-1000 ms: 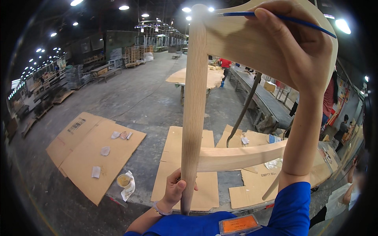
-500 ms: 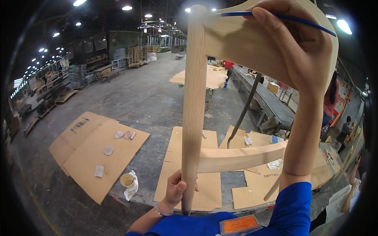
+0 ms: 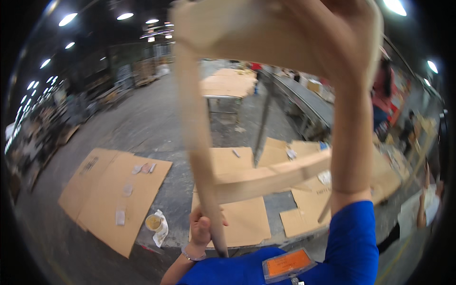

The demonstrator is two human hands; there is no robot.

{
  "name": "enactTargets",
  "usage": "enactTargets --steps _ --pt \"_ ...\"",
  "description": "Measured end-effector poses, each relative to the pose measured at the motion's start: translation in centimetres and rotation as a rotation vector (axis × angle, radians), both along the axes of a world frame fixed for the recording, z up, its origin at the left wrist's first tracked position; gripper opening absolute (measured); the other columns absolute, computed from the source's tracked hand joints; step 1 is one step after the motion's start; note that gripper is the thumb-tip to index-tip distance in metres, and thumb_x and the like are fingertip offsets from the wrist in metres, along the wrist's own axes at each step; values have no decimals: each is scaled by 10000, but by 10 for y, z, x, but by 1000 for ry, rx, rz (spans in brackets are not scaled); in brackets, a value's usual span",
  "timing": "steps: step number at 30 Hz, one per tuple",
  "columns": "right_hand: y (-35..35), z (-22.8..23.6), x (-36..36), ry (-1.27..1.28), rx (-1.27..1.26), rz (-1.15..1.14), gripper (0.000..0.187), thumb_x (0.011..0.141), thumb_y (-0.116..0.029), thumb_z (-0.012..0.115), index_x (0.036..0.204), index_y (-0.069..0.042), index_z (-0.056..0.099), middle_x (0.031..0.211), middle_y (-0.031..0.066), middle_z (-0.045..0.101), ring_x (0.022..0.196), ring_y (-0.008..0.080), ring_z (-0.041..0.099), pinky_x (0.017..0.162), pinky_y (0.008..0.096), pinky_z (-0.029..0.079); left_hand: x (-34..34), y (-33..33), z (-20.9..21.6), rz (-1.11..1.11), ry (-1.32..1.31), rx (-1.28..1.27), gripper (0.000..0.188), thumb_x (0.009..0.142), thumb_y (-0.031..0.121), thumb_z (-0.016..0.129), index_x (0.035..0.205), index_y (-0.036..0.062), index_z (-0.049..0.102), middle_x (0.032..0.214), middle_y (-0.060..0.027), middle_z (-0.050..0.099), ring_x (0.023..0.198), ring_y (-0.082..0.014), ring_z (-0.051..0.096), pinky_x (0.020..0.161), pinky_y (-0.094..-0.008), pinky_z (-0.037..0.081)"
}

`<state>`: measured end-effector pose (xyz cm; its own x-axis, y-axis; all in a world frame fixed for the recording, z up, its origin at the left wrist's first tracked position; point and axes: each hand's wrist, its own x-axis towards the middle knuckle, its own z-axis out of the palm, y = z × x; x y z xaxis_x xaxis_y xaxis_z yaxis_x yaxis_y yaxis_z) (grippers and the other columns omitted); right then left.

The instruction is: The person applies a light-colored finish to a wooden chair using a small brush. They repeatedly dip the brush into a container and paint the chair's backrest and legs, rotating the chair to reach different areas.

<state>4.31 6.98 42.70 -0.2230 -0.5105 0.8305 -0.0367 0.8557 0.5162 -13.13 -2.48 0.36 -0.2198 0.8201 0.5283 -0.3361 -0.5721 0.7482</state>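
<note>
A pale wooden chair frame [image 3: 192, 118] stands upright before me, smeared by motion. It has a long round leg, a broad curved panel across the top and a lower rail [image 3: 275, 178]. My left hand [image 3: 201, 228] is closed round the lower part of the leg. At the upper right, my right hand [image 3: 349, 42] is raised in front of the broad panel. Its fingers are blurred and partly cut off by the top edge, and the thin blue-handled brush from the earlier frame cannot be made out.
Cardboard sheets [image 3: 107, 190] with small cloth pieces lie at left, and more cardboard [image 3: 242, 218] covers the bench ahead. A small cup [image 3: 153, 222] sits beside a white rag [image 3: 162, 232]. Beyond are a cardboard-topped table [image 3: 228, 84] and a conveyor [image 3: 304, 97]. Another person [image 3: 420, 209] is at right.
The chair frame has swung left and tilted, its leg top now further left. Both my hands moved left with it. The blue-handled brush no longer shows at my right hand.
</note>
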Motion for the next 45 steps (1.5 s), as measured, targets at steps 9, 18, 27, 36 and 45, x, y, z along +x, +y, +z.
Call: enactTargets --steps 9,18,27,36,45 --pt "-2 -55 67 20 -549 702 176 1020 -120 680 994 50 716 889 118 743 822 189 737 762 308 581 -3 7 -30 219 -6 -81 880 957 819 498 1236 -11 586 948 -132 660 706 -211 671 589 -322 541" --pt "-40 -189 202 221 -983 395 262 1103 -206 567 1110 33 674 986 143 715 855 240 736 804 372 591 -6 15 -28 109 -274 -205 603 1038 654 545 1181 73 619 850 -93 649 656 -303 593 643 -399 554" --pt "-73 -373 249 619 -1655 197 300 1091 -285 614 1161 -11 714 957 65 730 1007 139 684 938 310 504 37 36 -28 237 -129 -138 602 1038 650 545 1202 75 616 874 -87 647 687 -288 589 660 -392 542" --pt "-125 -455 271 815 -1983 242 344 1109 -346 570 1204 -56 730 1035 30 753 1013 80 673 986 297 490 67 47 -40 175 -99 -149 602 1038 646 546 1224 77 613 897 -81 646 717 -272 585 677 -385 531" --pt "-165 -455 343 1091 -1848 -23 204 1097 -288 607 1107 -90 655 1013 44 756 972 103 711 942 292 513 97 51 -55 120 -95 -166 603 1038 642 546 1245 79 610 921 -75 644 748 -257 580 695 -378 519"
